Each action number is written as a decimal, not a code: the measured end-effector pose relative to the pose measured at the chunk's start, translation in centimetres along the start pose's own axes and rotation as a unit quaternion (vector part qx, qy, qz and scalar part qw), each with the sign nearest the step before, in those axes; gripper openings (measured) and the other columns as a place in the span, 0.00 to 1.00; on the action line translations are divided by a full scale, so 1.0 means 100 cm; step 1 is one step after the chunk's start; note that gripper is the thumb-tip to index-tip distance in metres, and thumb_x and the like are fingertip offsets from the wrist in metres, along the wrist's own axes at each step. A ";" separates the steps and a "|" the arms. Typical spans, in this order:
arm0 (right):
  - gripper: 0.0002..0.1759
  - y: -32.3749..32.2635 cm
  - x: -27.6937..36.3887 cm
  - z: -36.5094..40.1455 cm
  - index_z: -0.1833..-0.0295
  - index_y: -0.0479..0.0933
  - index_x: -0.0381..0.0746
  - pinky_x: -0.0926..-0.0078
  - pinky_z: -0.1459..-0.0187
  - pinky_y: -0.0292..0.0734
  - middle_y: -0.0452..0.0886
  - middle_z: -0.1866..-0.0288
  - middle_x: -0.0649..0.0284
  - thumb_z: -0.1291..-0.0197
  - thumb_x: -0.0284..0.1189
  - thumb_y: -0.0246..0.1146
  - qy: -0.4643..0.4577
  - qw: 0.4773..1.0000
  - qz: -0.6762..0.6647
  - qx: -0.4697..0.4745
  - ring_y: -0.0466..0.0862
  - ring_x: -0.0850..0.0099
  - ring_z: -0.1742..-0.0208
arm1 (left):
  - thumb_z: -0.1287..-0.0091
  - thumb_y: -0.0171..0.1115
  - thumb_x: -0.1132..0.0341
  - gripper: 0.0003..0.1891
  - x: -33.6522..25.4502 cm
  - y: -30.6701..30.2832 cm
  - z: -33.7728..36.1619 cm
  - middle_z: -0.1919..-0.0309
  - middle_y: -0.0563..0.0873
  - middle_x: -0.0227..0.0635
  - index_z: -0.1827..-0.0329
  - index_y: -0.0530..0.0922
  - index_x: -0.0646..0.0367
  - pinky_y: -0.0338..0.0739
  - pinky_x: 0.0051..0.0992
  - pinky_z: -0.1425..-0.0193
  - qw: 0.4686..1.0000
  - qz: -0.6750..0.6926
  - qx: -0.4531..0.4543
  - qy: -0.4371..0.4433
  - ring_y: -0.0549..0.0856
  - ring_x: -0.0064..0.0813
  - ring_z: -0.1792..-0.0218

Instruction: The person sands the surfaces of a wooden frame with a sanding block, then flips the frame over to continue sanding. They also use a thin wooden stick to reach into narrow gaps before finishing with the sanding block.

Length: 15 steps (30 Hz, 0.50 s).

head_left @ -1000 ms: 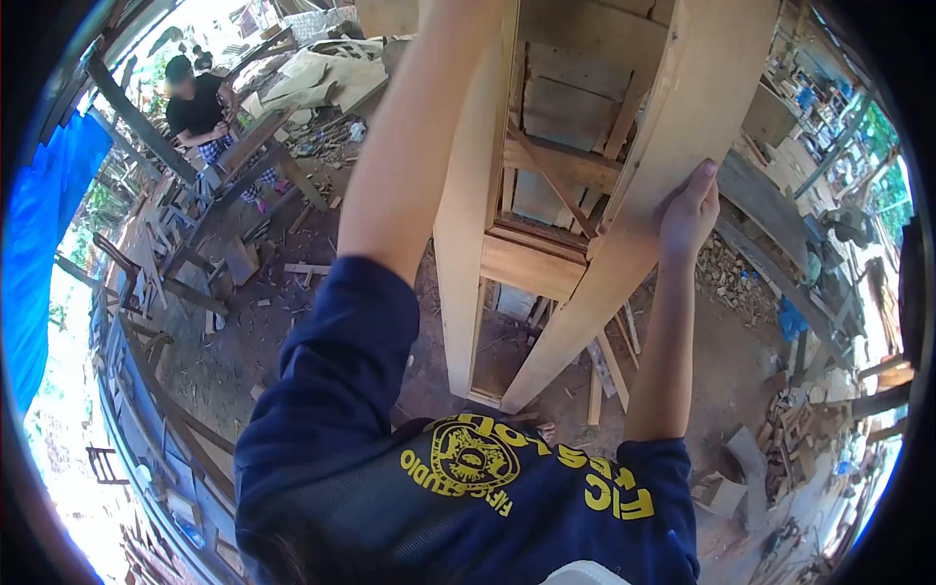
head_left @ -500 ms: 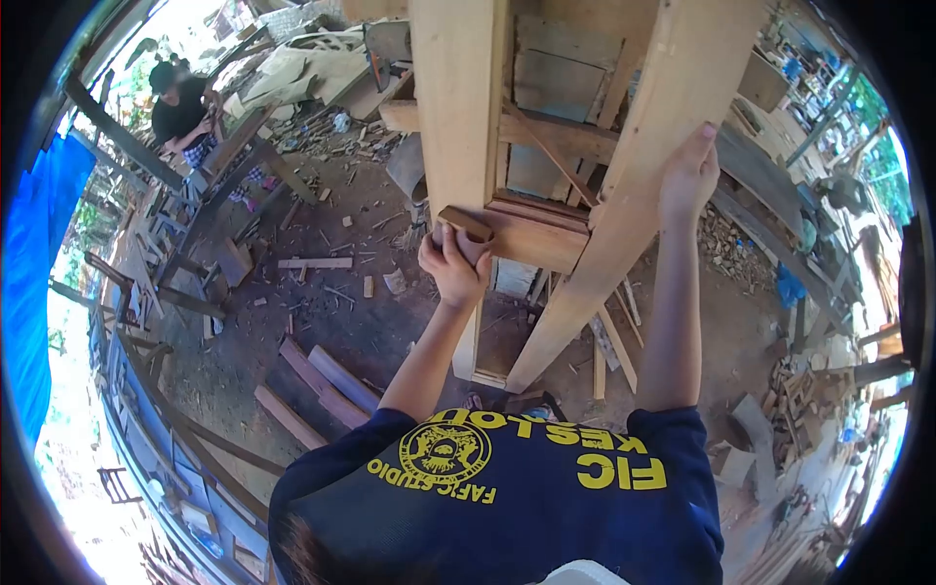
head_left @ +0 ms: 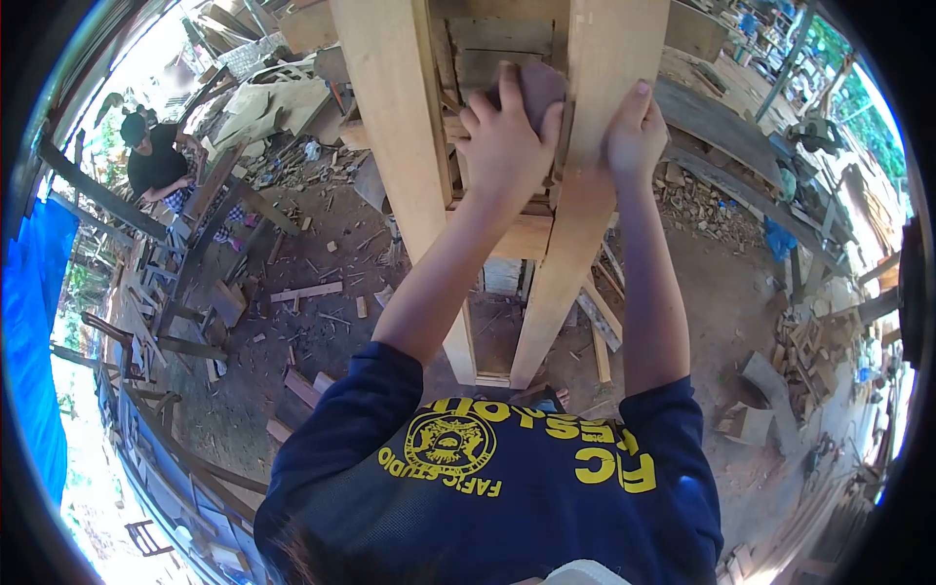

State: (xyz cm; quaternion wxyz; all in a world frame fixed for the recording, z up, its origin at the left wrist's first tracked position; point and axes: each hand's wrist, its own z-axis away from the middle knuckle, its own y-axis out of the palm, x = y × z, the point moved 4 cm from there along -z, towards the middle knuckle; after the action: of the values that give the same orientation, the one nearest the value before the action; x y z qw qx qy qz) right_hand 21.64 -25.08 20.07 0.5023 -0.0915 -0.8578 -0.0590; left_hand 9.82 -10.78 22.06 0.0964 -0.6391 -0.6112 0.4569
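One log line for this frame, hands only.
left hand: holds brown block at wooden post | right hand: flat on same post

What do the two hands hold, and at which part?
The left hand grips a brown block around its lower side; the right hand lies flat on the wooden post, holding nothing.

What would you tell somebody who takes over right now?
Left hand: shut on a brown block, pressed against the inner edge of the post.
Right hand: open, flat on the same post's face.
Things: the post is part of a bare wooden frame standing on the dirt floor. Another person works far off to the left.
Done: block and both hands are on the wood, up high.
Left: the pictures cannot show how much of the frame has been gone over, so check each face.
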 end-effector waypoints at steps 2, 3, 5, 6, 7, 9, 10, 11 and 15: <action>0.35 0.000 -0.005 -0.003 0.51 0.80 0.29 0.61 0.49 0.77 0.86 0.60 0.44 0.28 0.55 0.51 -0.008 1.000 -0.007 -0.004 0.86 0.54 0.54 | 0.31 0.52 0.36 0.40 0.011 0.015 -0.005 0.32 0.66 0.58 0.22 0.56 0.48 0.63 0.67 0.38 0.990 -0.108 0.067 -0.061 0.67 0.60 0.32; 0.35 0.001 -0.008 -0.005 0.50 0.80 0.29 0.61 0.48 0.77 0.85 0.58 0.44 0.28 0.56 0.51 -0.010 1.000 0.004 -0.001 0.86 0.53 0.53 | 0.31 0.52 0.36 0.40 0.019 0.029 -0.006 0.32 0.66 0.58 0.22 0.56 0.48 0.63 0.67 0.38 0.990 -0.109 0.071 -0.057 0.67 0.60 0.32; 0.36 0.000 -0.013 -0.003 0.49 0.79 0.29 0.61 0.47 0.76 0.85 0.56 0.43 0.29 0.56 0.51 -0.008 1.000 0.016 0.001 0.85 0.52 0.51 | 0.29 0.49 0.36 0.40 0.040 0.067 0.001 0.28 0.62 0.56 0.20 0.54 0.47 0.62 0.68 0.38 0.955 -0.245 0.160 -0.054 0.64 0.58 0.29; 0.37 0.001 -0.011 -0.003 0.48 0.79 0.28 0.62 0.46 0.76 0.85 0.55 0.43 0.29 0.57 0.52 -0.021 1.000 0.006 -0.008 0.85 0.52 0.50 | 0.28 0.48 0.37 0.39 0.039 0.071 0.008 0.27 0.60 0.56 0.20 0.53 0.46 0.62 0.66 0.37 0.942 -0.272 0.189 -0.047 0.62 0.56 0.28; 0.37 0.001 -0.010 -0.003 0.46 0.79 0.28 0.62 0.45 0.76 0.85 0.54 0.43 0.29 0.57 0.52 -0.034 0.999 -0.005 -0.018 0.85 0.51 0.49 | 0.28 0.48 0.37 0.39 0.040 0.073 0.010 0.27 0.60 0.56 0.20 0.53 0.46 0.62 0.66 0.37 0.942 -0.272 0.190 -0.045 0.62 0.56 0.28; 0.38 0.001 -0.009 -0.003 0.46 0.78 0.28 0.63 0.45 0.76 0.85 0.54 0.43 0.29 0.57 0.52 -0.036 0.999 -0.012 -0.019 0.85 0.52 0.49 | 0.28 0.47 0.37 0.40 0.047 0.078 0.014 0.27 0.59 0.56 0.19 0.51 0.47 0.62 0.66 0.37 0.947 -0.264 0.180 -0.040 0.61 0.56 0.27; 0.38 0.001 -0.009 -0.002 0.45 0.78 0.28 0.63 0.45 0.76 0.85 0.54 0.43 0.30 0.57 0.52 -0.040 0.999 -0.019 -0.017 0.85 0.53 0.49 | 0.28 0.47 0.37 0.40 0.051 0.081 0.016 0.27 0.59 0.56 0.19 0.51 0.47 0.62 0.66 0.37 0.946 -0.265 0.183 -0.041 0.61 0.56 0.27; 0.38 0.000 -0.009 0.000 0.45 0.78 0.28 0.63 0.45 0.76 0.85 0.54 0.43 0.30 0.57 0.52 -0.037 0.999 -0.018 -0.014 0.85 0.53 0.49 | 0.28 0.48 0.37 0.41 0.054 0.084 0.017 0.27 0.60 0.57 0.19 0.50 0.48 0.62 0.66 0.37 0.950 -0.259 0.171 -0.033 0.61 0.56 0.27; 0.37 0.000 -0.005 0.001 0.47 0.79 0.28 0.64 0.47 0.77 0.86 0.56 0.45 0.29 0.57 0.52 -0.036 0.999 -0.025 -0.008 0.86 0.56 0.51 | 0.30 0.49 0.36 0.44 0.057 0.085 0.020 0.29 0.61 0.59 0.18 0.49 0.50 0.62 0.66 0.37 0.959 -0.243 0.145 -0.032 0.62 0.57 0.29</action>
State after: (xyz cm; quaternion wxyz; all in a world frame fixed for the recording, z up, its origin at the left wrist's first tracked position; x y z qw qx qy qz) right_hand 21.73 -25.14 19.60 0.4691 -0.0755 -0.8767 -0.0750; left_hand 13.37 -8.72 12.44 0.2763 -0.4360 -0.6780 0.5234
